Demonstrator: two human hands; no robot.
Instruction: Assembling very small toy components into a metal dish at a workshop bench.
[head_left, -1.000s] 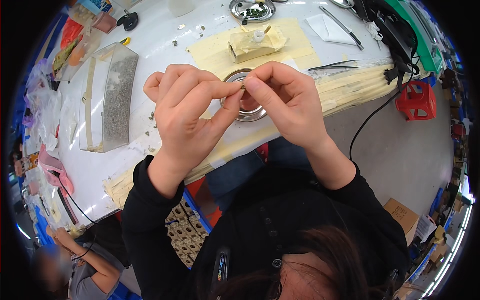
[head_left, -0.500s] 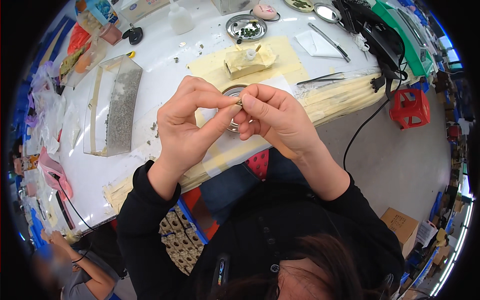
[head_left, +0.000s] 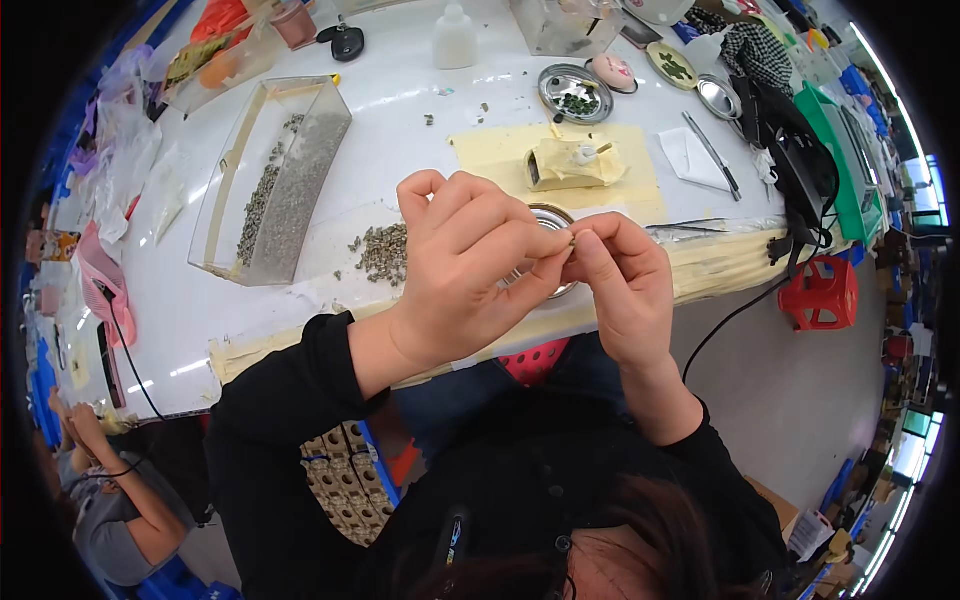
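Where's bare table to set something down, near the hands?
Free: the white strip between the clear tray and the yellow mat; also the table's near-left corner, below the tray. Crowded: the far edge with metal dishes and bottle, the loose pile of small parts beside the left hand, and the right end.

white worktable (head_left: 400,110) — grey floor (head_left: 800,400) | red stool (head_left: 822,292)
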